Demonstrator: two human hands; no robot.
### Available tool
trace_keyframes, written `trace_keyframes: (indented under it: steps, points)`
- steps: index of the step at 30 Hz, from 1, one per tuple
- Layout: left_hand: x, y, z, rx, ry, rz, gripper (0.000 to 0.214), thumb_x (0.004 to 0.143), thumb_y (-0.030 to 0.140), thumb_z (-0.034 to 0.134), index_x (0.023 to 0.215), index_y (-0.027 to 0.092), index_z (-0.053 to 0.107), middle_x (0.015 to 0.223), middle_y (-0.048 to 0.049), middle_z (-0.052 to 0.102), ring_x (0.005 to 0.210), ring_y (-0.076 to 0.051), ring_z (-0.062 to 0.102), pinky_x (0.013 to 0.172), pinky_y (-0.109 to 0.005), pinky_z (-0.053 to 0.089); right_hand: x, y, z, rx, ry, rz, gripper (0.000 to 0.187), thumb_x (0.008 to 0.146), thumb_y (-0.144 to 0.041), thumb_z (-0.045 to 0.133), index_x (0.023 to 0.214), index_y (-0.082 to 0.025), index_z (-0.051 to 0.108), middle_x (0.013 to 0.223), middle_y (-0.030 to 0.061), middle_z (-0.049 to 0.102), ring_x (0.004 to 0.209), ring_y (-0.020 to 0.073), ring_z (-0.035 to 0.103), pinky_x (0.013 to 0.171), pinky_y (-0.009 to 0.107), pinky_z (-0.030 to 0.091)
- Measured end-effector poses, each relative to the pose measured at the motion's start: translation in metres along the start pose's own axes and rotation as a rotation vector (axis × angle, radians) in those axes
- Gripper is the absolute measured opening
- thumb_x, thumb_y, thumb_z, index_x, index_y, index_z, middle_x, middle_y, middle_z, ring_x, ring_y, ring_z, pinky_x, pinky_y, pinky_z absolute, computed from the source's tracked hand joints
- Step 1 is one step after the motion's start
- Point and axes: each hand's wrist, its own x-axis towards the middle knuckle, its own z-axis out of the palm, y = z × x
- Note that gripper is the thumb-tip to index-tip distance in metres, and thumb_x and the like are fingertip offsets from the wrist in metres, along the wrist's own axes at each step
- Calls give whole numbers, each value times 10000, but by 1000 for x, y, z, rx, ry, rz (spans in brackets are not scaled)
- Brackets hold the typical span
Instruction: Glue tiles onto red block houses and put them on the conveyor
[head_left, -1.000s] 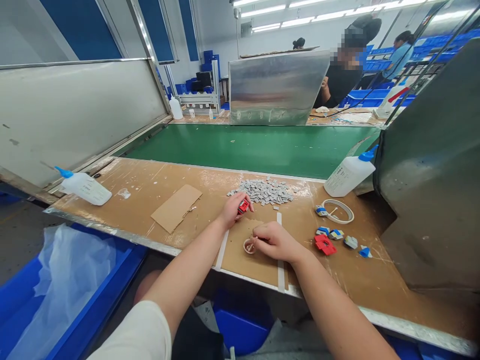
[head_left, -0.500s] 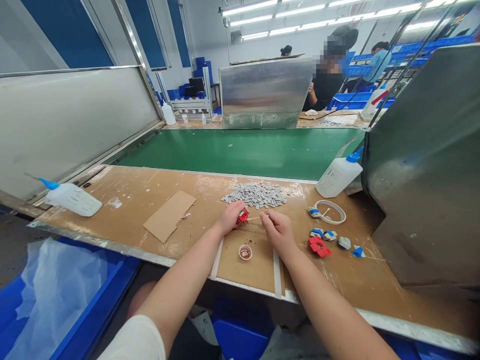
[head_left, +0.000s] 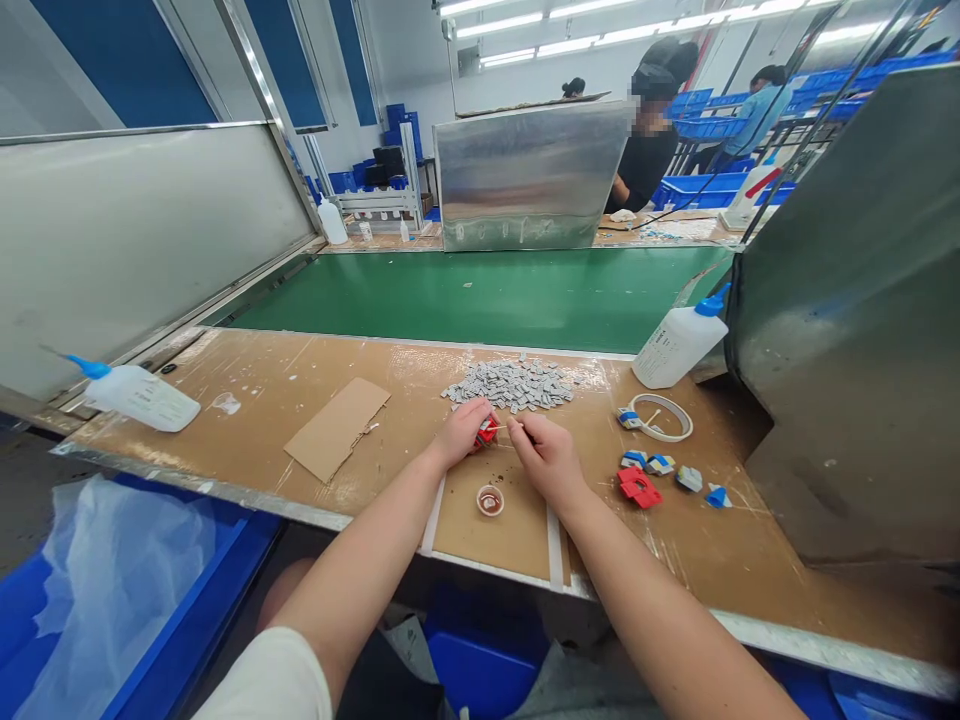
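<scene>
My left hand is closed around a small red part, most of it hidden under the fingers. Pinched in my right hand is a thin pale stick, like a cotton swab. Its far end meets the red part, or lies very close to it; its tip is too small to make out. Just below both hands stands a little round cup with reddish-brown liquid in it. Beyond my fingers lies a heap of small flat grey pieces.
To the right are another red part, several blue-and-white taped pieces, a tape roll and a squeeze bottle. Cardboard and a second bottle lie left. A green belt runs behind; a person sits beyond.
My right hand has moved left, bringing the stick to the red part. My left hand keeps its hold in nearly the same place. The view has shifted slightly.
</scene>
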Motion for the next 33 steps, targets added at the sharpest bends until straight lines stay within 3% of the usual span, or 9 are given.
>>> trace_keyframes:
  steps: [6,13,20,33]
  points:
    - [-1,1,0,3,-3,-35,332,935,511,475,843,206,570,666,-2,605,585,-157,503,512,-256,333,0,1,-2,-19,5,5,423,1025,-352,500,668,-225,315,595,-43,350,559,126,345,570,287,257]
    - [2,-5,-1,67,8,72,331,950,474,468,792,199,565,673,18,537,648,-150,510,630,-267,410,0,-3,-3,44,-116,-34,430,1025,-340,495,661,-224,298,588,-48,336,553,120,336,570,289,250]
    - [3,-6,-1,109,7,69,352,948,492,458,810,194,584,680,13,547,651,-157,511,638,-278,407,0,-4,-5,42,-21,-30,418,1006,-330,501,655,-228,299,577,-48,349,546,118,350,560,282,262]
    - [1,-1,-2,159,6,101,339,965,450,438,791,191,572,725,2,539,722,-166,500,702,-283,415,0,-5,-4,75,-83,-43,443,1010,-344,505,643,-223,287,574,-51,320,545,114,326,555,284,251]
